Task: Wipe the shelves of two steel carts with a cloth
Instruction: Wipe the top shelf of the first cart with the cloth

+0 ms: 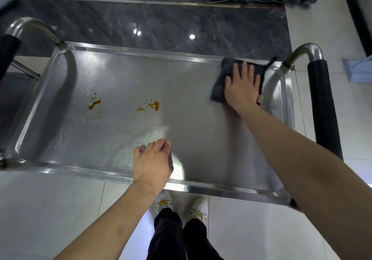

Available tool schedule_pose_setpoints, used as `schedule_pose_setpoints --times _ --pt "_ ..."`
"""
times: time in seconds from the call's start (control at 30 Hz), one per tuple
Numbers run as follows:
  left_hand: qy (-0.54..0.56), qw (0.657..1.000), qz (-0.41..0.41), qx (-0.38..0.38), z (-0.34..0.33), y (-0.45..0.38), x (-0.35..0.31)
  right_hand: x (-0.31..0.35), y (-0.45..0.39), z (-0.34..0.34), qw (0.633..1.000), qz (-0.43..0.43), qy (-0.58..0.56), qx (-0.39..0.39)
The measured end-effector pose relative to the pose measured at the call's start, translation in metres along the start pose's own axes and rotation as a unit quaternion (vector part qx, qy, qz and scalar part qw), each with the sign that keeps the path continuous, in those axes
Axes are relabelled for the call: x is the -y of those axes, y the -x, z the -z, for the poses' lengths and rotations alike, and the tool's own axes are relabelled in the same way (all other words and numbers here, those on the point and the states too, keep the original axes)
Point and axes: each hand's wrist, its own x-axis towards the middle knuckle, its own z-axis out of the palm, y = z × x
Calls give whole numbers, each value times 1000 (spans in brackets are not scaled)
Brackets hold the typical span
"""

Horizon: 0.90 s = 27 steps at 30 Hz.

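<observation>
Wiping is at an early stage: the right hand (242,87) presses flat on the folded dark grey cloth (221,82) at the far right corner of the steel cart's top shelf (120,78), the left hand (152,162) rests loosely curled and empty near the front rim, and two orange-brown spill stains (154,105) remain uncleaned.

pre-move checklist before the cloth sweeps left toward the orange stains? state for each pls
1. Cloth under the wiping hand: ok. The right hand presses flat, fingers spread, on the dark cloth at the far right corner of the top shelf.
2. Targets located: ok. Two orange stains, left stain and middle stain, lie untouched.
3. Sweep path free: ok. Nothing lies on the steel between cloth and stains.
4. Left hand out of the path: ok. It sits at the near rim, fingers loosely curled, holding nothing.
5. Cart steadied: cannot tell. Whether the left hand bears on the shelf is unclear.
6. Lower shelves' condition: cannot tell, hidden.
</observation>
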Motion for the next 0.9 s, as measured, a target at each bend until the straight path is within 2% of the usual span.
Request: schedule_pose_setpoints --times 0.07,0.17,0.37,0.43,0.5,0.57,0.67,0.9 --pt "4 1000 0 -21 -4 -1 1 -13 7 1 1000 -28 -1 7" --pt "11 1000 3 -29 -8 -3 0 8 16 -4 1000 -24 6 3" --pt "-11 998 -1 -60 -14 -5 -6 108 34 -21 987 162 9 23" --pt "-12 997 -4 -75 -15 -4 -7 130 30 -21 971 236 6 41" --pt "-18 997 -6 -76 -12 -5 -8 134 19 -20 963 266 13 50" --pt "-16 998 -6 -67 -11 -7 -8 127 7 -17 967 249 8 54" --pt "-9 996 -7 -86 -12 -5 -7 102 -5 -13 983 179 -4 41" --pt "-4 997 -4 -78 -16 -3 -4 17 -6 -1 999 43 -2 17"
